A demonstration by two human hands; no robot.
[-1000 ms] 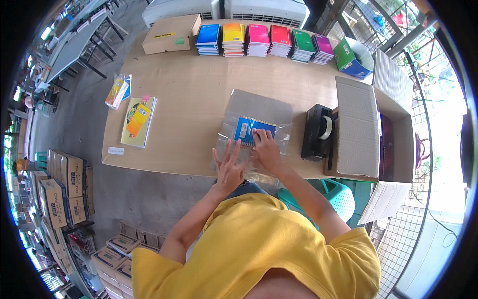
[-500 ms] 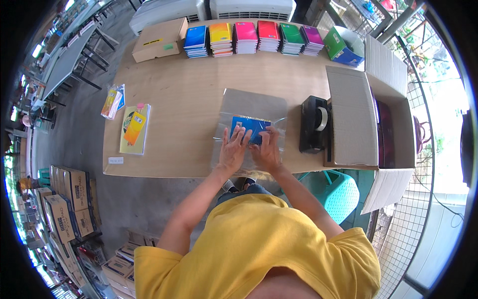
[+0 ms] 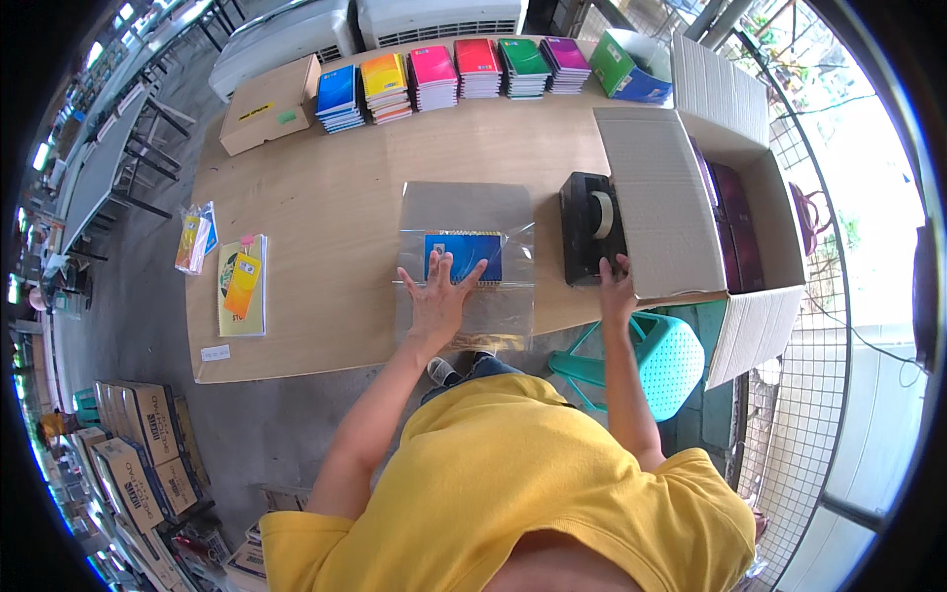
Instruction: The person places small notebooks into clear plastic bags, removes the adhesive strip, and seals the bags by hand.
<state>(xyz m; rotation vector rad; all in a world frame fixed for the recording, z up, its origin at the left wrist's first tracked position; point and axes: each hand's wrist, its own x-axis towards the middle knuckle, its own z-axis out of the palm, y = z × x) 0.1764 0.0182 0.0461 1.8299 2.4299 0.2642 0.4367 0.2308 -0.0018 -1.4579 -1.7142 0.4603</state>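
Observation:
A small blue notebook [image 3: 485, 259] lies on a clear plastic sheet [image 3: 464, 205] at the near middle of the table, with plastic folded across part of it. My left hand [image 3: 437, 304] is open, its spread fingers resting over the notebook's left and lower part. To the right stands a black tape dispenser [image 3: 582, 232] with a roll of pale tape [image 3: 602, 214]. My right hand [image 3: 618, 291] is at the dispenser's near end, fingers apart, fingertips at or touching its edge. No strip of tape shows between those fingers.
Stacks of coloured notebooks [image 3: 432, 74] line the far edge, between a closed cardboard box [image 3: 271, 104] and a green-blue box [image 3: 626, 71]. A large open carton [image 3: 661, 197] stands right of the dispenser. Notebooks [image 3: 254, 306] and a wrapped pack [image 3: 194, 242] lie left. A teal stool [image 3: 671, 365] stands below.
My right hand has left the blue notebook and moved right to the tape dispenser. The left hand stays on the notebook, its fingers now more spread. The whole view has shifted.

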